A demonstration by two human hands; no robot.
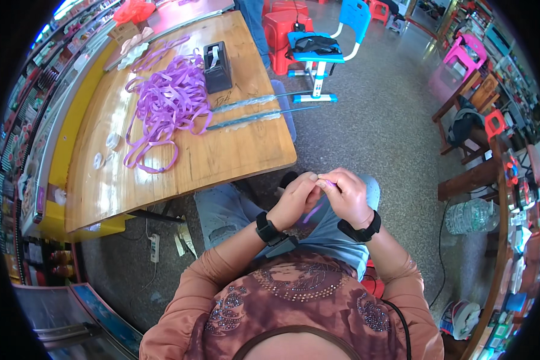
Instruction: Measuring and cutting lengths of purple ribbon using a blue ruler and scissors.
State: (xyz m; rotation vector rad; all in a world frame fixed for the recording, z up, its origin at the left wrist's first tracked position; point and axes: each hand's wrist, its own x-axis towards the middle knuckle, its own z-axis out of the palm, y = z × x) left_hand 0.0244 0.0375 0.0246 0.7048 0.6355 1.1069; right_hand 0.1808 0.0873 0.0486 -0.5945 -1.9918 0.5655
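Note:
My left hand (295, 201) and my right hand (349, 195) meet above my lap, fingertips pinched together and touching. A short piece of purple ribbon (310, 214) shows below and between them. A bit of purple also peeks out at the right thumb; the rest of the strip is hidden by my fingers. To the left, on the wooden table (222, 156), lies a tangled heap of purple ribbon loops (171, 99). A black tape dispenser (218, 75) stands beside the heap. Two thin blue-green sticks (246, 121), partly in clear wrapping, reach past the table's right edge.
Two small white rolls (113, 141) sit on the table's left part. Beyond it are a blue chair (318, 48) with a black bag and red stools (279, 36). A large clear water bottle (471, 216) lies at right. A power strip (155, 248) hangs below the table.

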